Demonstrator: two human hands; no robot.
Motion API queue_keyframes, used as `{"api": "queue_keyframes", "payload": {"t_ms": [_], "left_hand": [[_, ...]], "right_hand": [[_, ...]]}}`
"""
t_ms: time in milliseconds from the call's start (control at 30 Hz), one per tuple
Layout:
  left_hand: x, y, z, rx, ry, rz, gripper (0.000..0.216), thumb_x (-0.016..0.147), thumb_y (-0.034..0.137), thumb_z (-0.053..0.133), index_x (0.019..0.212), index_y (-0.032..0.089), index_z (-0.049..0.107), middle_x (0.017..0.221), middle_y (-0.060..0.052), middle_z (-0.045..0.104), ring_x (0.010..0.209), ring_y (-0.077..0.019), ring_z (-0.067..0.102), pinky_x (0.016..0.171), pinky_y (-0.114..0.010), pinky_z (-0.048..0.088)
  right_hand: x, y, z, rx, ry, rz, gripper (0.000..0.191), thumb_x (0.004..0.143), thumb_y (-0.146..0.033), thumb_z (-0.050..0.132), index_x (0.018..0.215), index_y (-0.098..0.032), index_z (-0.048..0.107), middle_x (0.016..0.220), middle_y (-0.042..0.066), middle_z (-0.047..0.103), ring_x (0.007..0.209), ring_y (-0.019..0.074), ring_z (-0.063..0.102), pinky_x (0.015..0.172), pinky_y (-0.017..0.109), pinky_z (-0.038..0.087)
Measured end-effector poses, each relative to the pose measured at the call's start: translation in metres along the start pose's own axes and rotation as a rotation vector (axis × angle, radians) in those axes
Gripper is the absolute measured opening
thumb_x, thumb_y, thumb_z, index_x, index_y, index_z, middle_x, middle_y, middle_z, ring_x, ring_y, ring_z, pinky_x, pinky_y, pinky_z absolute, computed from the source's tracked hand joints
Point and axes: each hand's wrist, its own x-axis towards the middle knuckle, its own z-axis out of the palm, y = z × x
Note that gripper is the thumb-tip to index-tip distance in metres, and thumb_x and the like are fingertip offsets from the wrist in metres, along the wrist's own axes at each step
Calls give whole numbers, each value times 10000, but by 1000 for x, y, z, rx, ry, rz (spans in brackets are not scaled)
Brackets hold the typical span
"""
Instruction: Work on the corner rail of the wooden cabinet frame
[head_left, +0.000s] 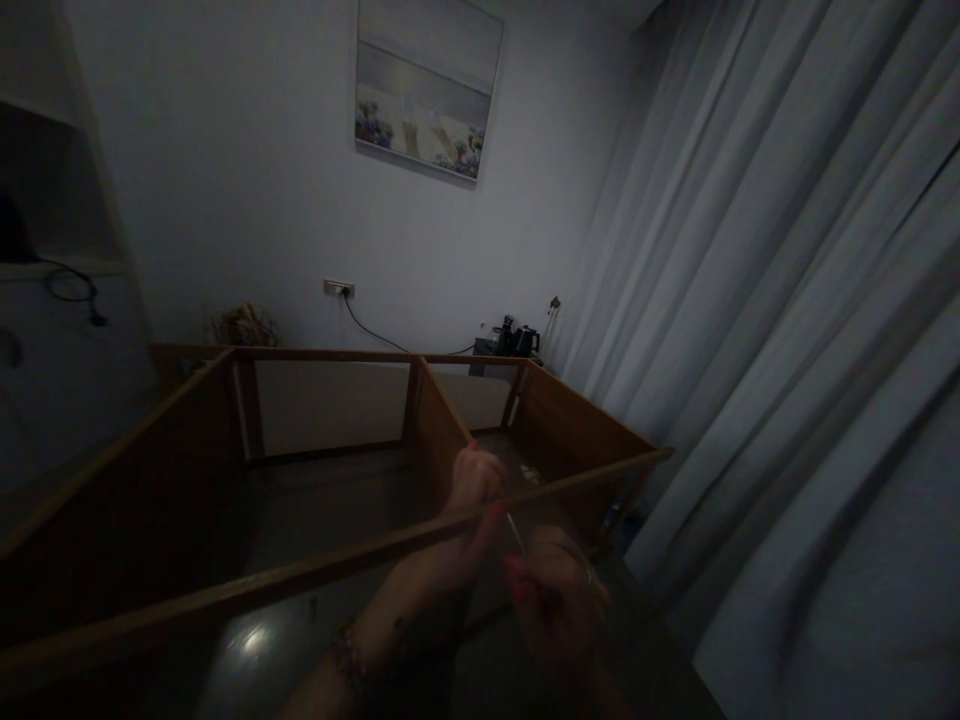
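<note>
A wooden frame with open compartments stands before me, its front rail [300,572] crossing the view at a slant. My left hand [474,482] reaches from below this rail, thumb on the near side and fingers curled over the far side, where the middle divider panel [442,415] meets it. Just below and to the right, my right hand [559,590] is closed around a thin metal rod [516,532], whose upper end points at the rail near my left thumb. The rod's lower part is hidden in the fingers, and the dim light blurs its exact kind.
Long grey curtains [750,300] hang close on the right. Behind the frame, a black kettle [527,341] stands on a small dark stand by the wall. A cable runs from a wall socket [339,288]. To the left is a white cabinet [67,360] with a loose cord.
</note>
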Motion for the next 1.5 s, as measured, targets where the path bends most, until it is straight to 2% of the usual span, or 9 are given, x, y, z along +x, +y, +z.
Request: {"api": "queue_keyframes", "payload": {"t_ms": [200,433,600,733,867,1000,1167,1367,1500], "left_hand": [[5,-2,0,10,-3,-7,169,1047,330,392,938,259,499,993,-84,632,1016,-293,602,1199,-582,424],[1,2,3,13,17,-44,191,1098,266,297,1038,250,478,1090,-80,610,1091,-254,587,1241,-562,392],[4,11,-3,-13,13,-40,192,1044,365,395,937,266,519,989,-97,641,1057,-330,629,1199,-621,422],[5,21,-7,-5,50,-68,190,1019,362,419,933,258,554,1007,-104,663,1090,-352,640,1175,-601,449],[8,-1,0,17,11,-5,254,1035,366,378,839,252,494,892,-74,629,965,-313,653,1201,-593,422],[7,-27,8,41,20,26,233,1035,370,371,850,257,458,931,-89,627,977,-311,633,1137,-579,491],[3,-10,3,71,32,14,217,1059,341,350,913,262,488,959,-93,627,985,-309,619,1083,-588,531],[2,12,-3,94,16,64,225,1091,288,304,1028,252,517,1058,-102,654,1082,-293,621,1145,-601,487],[1,11,-2,102,5,49,195,1082,246,322,1059,247,516,1102,-109,651,1132,-289,606,1165,-606,468]], "right_hand": [[2,5,-5,-101,46,-130,103,1039,-161,600,1018,-208,690,641,-13,726,543,153,668,530,294,611],[-7,5,2,38,98,139,235,1083,-256,545,872,-225,642,592,-21,669,520,149,651,475,250,539],[-10,4,8,150,115,159,228,1094,-351,547,919,-238,637,559,-42,652,506,156,666,480,254,544],[-2,1,8,21,188,176,182,1095,-326,543,993,-236,664,649,2,717,454,151,644,422,275,490],[6,-2,7,-7,181,154,198,1107,-301,518,980,-241,656,632,-36,676,371,112,555,377,262,422],[-5,0,8,153,145,278,206,1118,-309,470,1014,-243,635,592,-81,625,359,103,551,388,228,418],[-28,7,12,325,83,438,234,1110,-300,416,1061,-236,635,627,-55,658,460,130,617,466,254,461],[-18,27,2,-117,61,-11,251,1130,-369,436,1076,-256,654,753,-26,726,663,158,633,712,346,464],[-14,38,-12,-364,43,-132,323,1132,-425,459,968,-253,677,766,-8,756,739,182,618,773,384,403]]}}
